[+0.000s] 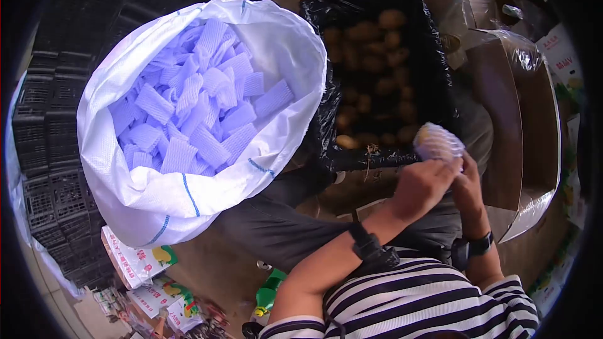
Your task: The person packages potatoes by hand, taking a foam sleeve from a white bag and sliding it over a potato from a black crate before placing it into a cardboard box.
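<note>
A yellow-brown, roundish piece of produce in a white foam net sleeve (pixel 438 143) is held up at the right, in front of the crate's near right corner. My left hand (pixel 422 189) is closed, its fingers pinching the sleeve's lower end. From the other side my right hand (pixel 466 183) also grips that lower end, its fingers partly hidden. The produce's bare top pokes out of the netting. Beyond my hands is a crate lined with black plastic (pixel 377 162), with many brown oval pieces of produce (pixel 374 63) inside.
A big white woven sack (pixel 119 194) full of foam net sleeves (pixel 201 103) stands at the left. Open cardboard boxes (pixel 534 113) are on the right. Black plastic crates (pixel 53 144) line the far left. Printed cartons (pixel 135 257) and a green bottle (pixel 269 292) lie below.
</note>
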### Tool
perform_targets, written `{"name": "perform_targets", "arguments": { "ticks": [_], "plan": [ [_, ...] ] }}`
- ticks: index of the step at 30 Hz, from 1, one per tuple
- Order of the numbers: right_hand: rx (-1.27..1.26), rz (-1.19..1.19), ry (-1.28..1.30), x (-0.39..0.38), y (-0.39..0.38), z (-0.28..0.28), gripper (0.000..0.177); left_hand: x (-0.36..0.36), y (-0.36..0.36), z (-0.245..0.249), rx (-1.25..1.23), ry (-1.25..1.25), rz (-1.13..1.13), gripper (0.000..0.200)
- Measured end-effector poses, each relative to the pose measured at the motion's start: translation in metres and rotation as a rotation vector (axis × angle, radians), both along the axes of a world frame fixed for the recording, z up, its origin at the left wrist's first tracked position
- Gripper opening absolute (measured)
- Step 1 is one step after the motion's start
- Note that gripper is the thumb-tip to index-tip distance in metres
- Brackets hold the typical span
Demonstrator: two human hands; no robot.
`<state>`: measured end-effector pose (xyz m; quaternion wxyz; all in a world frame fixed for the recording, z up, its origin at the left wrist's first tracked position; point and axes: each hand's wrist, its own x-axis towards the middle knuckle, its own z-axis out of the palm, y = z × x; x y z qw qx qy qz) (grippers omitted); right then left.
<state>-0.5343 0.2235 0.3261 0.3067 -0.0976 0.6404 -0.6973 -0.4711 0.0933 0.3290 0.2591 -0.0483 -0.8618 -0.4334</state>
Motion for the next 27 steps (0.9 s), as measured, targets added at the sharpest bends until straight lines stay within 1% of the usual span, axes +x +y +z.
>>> {"name": "perform_targets", "arguments": {
  "ticks": [1,2,3,4,5,6,7,8,9,10,11,12,13,14,15,16,17,18,19,21,22,24,26,27],
  "plan": [
    [0.027,-0.111,0.026,-0.005,0.018,-0.005,0.044,-0.006,0.002,0.005,-0.074,0.046,-0.060,0.032],
    [0.061,-0.230,0.059,-0.013,0.036,-0.009,0.044,-0.013,-0.004,0.015,-0.114,0.053,-0.046,0.034],
    [0.044,-0.319,0.137,-0.025,0.047,0.003,0.041,-0.018,-0.018,0.023,-0.145,0.063,-0.034,0.036],
    [0.032,-0.411,0.217,-0.040,0.058,0.018,0.038,-0.022,-0.041,0.023,-0.087,0.043,0.063,0.036],
    [0.100,-0.495,0.273,-0.059,0.081,0.020,0.034,-0.025,-0.072,0.017,-0.068,-0.001,0.242,0.032],
    [0.171,-0.583,0.332,-0.079,0.107,0.021,0.031,-0.026,-0.107,0.007,0.005,-0.092,0.437,0.030],
    [0.204,-0.610,0.347,-0.096,0.127,0.022,0.031,-0.024,-0.147,-0.011,-0.045,-0.262,0.604,0.032],
    [-0.064,-0.775,0.125,-0.115,0.143,0.023,0.031,-0.017,-0.194,-0.043,-0.311,-0.248,0.713,0.034],
    [-0.349,-0.908,-0.095,-0.137,0.148,0.023,0.030,-0.008,-0.232,-0.062,-0.377,-0.386,0.730,0.033],
    [-0.350,-0.686,-0.025,-0.156,0.141,-0.005,0.036,-0.002,-0.258,-0.080,-0.425,-0.436,0.748,0.035],
    [-0.347,-0.459,0.028,-0.169,0.134,-0.031,0.044,0.001,-0.272,-0.092,-0.389,-0.462,0.731,0.038],
    [-0.402,-0.231,0.138,-0.133,0.042,-0.008,0.040,0.001,-0.275,-0.099,-0.376,-0.468,0.736,0.038],
    [-0.029,-0.029,0.398,-0.135,-0.018,-0.003,0.031,0.003,-0.278,-0.103,-0.381,-0.524,0.693,0.040],
    [0.344,0.308,0.528,-0.154,-0.058,-0.032,0.040,0.004,-0.281,-0.107,-0.388,-0.582,0.649,0.043],
    [0.107,0.177,-0.215,-0.154,-0.100,-0.070,0.051,0.002,-0.278,-0.102,-0.280,-0.661,0.641,0.043],
    [0.392,0.347,-0.147,-0.153,-0.139,-0.103,0.056,0.002,-0.276,-0.098,-0.274,-0.669,0.647,0.043],
    [0.661,0.502,-0.095,-0.154,-0.173,-0.139,0.054,0.003,-0.274,-0.096,-0.222,-0.703,0.677,0.040],
    [0.652,0.619,0.074,-0.158,-0.187,-0.217,0.053,0.003,-0.274,-0.094,-0.174,-0.731,0.705,0.038],
    [0.638,0.729,0.244,-0.161,-0.198,-0.278,0.052,0.004,-0.275,-0.092,-0.176,-0.732,0.705,0.038],
    [0.653,0.761,0.238,-0.159,-0.224,-0.276,0.052,0.009,-0.275,-0.089,-0.092,-0.686,0.735,0.032],
    [0.673,0.796,0.228,-0.153,-0.236,-0.273,0.053,0.010,-0.275,-0.089,-0.096,-0.695,0.723,0.032],
    [0.712,0.856,0.193,-0.145,-0.239,-0.264,0.054,0.015,-0.272,-0.085,-0.114,-0.542,0.744,0.031],
    [0.743,0.907,0.173,-0.152,-0.229,-0.246,0.055,0.016,-0.267,-0.074,-0.110,-0.518,0.734,0.034],
    [0.757,0.930,0.173,-0.156,-0.206,-0.230,0.056,0.014,-0.262,-0.063,-0.070,-0.551,0.801,0.033]
  ]
}}
